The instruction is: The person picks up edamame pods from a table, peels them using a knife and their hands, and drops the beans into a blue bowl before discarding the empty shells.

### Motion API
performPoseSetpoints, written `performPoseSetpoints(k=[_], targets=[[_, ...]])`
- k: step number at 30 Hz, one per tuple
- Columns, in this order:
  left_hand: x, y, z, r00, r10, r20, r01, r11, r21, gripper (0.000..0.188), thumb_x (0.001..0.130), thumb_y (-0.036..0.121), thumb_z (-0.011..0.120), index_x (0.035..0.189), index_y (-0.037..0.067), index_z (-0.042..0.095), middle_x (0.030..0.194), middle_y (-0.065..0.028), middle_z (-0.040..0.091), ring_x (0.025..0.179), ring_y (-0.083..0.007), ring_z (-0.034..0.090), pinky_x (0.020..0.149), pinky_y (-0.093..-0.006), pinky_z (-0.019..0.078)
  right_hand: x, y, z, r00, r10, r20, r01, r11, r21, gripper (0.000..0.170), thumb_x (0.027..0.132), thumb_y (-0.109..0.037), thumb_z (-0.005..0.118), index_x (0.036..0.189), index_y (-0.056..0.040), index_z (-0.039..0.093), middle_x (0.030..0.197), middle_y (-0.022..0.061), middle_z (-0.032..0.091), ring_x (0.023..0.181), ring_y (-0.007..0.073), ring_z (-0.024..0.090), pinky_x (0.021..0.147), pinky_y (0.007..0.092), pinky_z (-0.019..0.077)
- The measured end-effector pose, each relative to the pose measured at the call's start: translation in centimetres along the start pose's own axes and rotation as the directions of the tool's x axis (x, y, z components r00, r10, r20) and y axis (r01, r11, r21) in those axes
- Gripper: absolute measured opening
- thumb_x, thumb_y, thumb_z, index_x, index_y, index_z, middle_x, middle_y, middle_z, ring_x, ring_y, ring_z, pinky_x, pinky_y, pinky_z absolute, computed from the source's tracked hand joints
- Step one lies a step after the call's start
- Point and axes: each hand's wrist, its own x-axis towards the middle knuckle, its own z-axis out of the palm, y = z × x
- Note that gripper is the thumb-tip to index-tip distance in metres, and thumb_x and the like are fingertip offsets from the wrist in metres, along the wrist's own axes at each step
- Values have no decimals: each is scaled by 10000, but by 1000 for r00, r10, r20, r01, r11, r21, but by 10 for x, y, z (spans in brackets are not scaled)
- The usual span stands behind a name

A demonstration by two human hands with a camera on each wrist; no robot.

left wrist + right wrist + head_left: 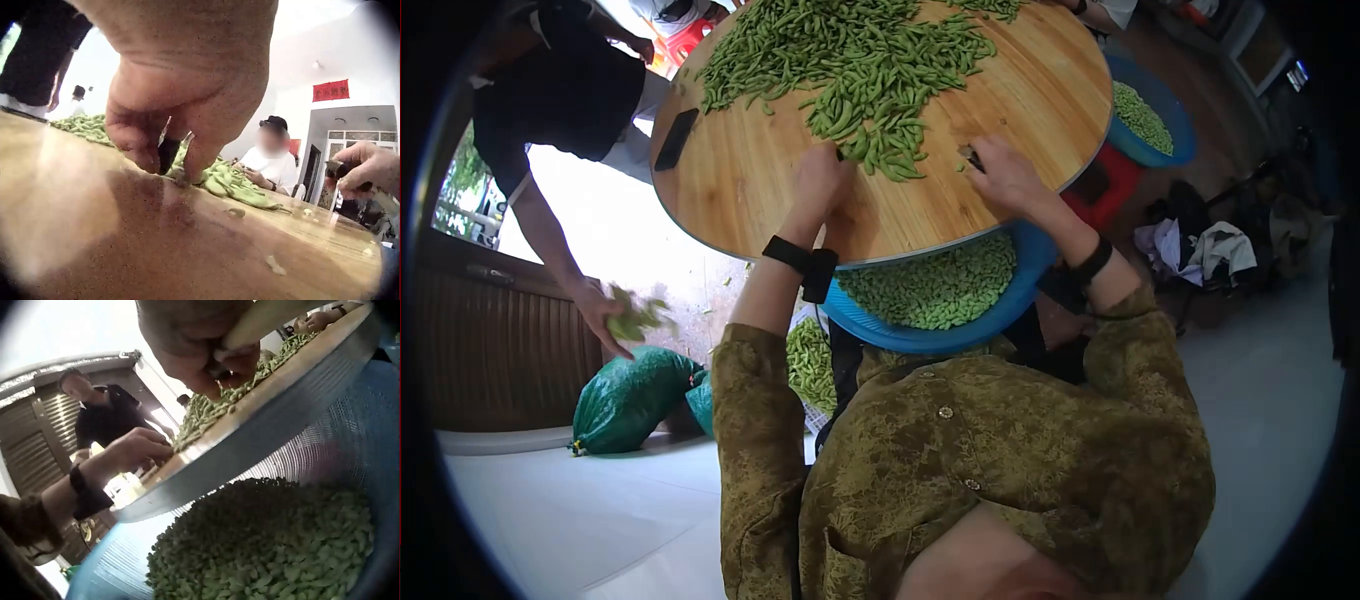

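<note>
At the near edge of the heap of green soybean pods (870, 110), my left hand (824, 180) reaches down with bent fingers. Its fingertips are right at the pods in the left wrist view, with a small dark piece (167, 153) between fingers and thumb; I cannot tell whether it also grips a pod. To the right, just over the tabletop, my right hand (1008, 175) has its fingers curled around a small dark object (972, 157). Below the table edge, a blue basket (900, 340) holds shelled green beans (269, 550).
The round wooden table (1040, 80) carries a black phone (676, 139) at left. Another person's hand (596, 310) has pods beside green sacks (625, 400). A crate of pods (810, 365) stands near my left side; a second blue basin (1180, 125) is at right.
</note>
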Motion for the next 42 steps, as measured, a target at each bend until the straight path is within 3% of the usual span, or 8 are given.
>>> performPoseSetpoints(k=[9, 13, 15, 18, 20, 22, 29, 42], targets=[[-19, 9, -8, 993, 28, -115, -46, 986, -158, 264, 751, 154, 657, 906, -50, 594, 775, -222, 635, 745, -356, 636, 664, -426, 485, 16, -16, 11, 974, 11, 228, 9, 996, -88, 271, 788, -161, 553, 996, 11, 546, 1022, 260, 554, 1002, 414, 542, 823, 482, 446], [-50, 23, -33, 999, -37, -11, 29, 905, -424, 194, 802, 126, 636, 899, -32, 582, 741, -176, 619, 692, -309, 614, 621, -385, 482, -29, -28, -9, 924, -309, 227, 263, 941, 214, 189, 774, -121, 566, 879, 20, 496, 849, 211, 525, 827, 403, 538, 709, 474, 433], [-61, 30, -42, 961, -114, 253, 267, 635, -725, 154, 835, 130, 642, 907, -2, 608, 746, -70, 619, 673, -154, 598, 581, -283, 470, -46, -38, -18, 877, -445, 179, 372, 866, 333, 196, 778, -125, 572, 879, 25, 498, 817, 210, 520, 808, 399, 531, 698, 466, 429], [-75, 35, -37, 943, -35, 330, 321, 354, -878, 102, 848, 104, 628, 911, 24, 624, 765, -22, 618, 671, -84, 583, 557, -214, 451, -60, -52, -25, 888, -432, 160, 341, 849, 403, 192, 841, -151, 570, 899, 19, 501, 770, 147, 517, 670, 287, 542, 606, 391, 445], [-84, 46, -38, 926, -26, 377, 372, 243, -896, 98, 861, 116, 627, 911, 33, 614, 776, -40, 629, 645, -98, 591, 526, -210, 439, -61, -70, -30, 895, -105, 434, -319, 529, 786, 183, 933, -189, 511, 944, -6, 505, 753, 60, 494, 562, 132, 488, 471, 276, 406], [-93, 63, -47, 874, 38, 485, 478, 121, -870, 121, 876, 143, 630, 920, 35, 599, 779, -50, 631, 621, -106, 587, 504, -217, 436, -60, -75, -28, 880, -109, 463, -390, 389, 834, 181, 959, -197, 474, 980, -18, 498, 766, 36, 487, 548, 84, 458, 431, 231, 371], [-105, 74, -39, 883, 113, 455, 447, 95, -890, 122, 889, 133, 621, 927, 23, 585, 745, -58, 632, 575, -107, 568, 473, -222, 417, -65, -77, -11, 857, -246, 453, -465, 9, 885, 206, 986, -208, 424, 1094, -51, 499, 729, 0, 473, 541, 42, 438, 387, 168, 338], [-114, 76, -35, 976, 114, 187, 158, 224, -962, 140, 885, 96, 620, 993, 15, 582, 755, -47, 635, 636, -91, 579, 523, -218, 441, -69, -88, -15, 892, -190, 410, -412, 31, 911, 278, 970, -145, 444, 1224, -47, 496, 712, -10, 478, 529, 28, 419, 386, 159, 342]])
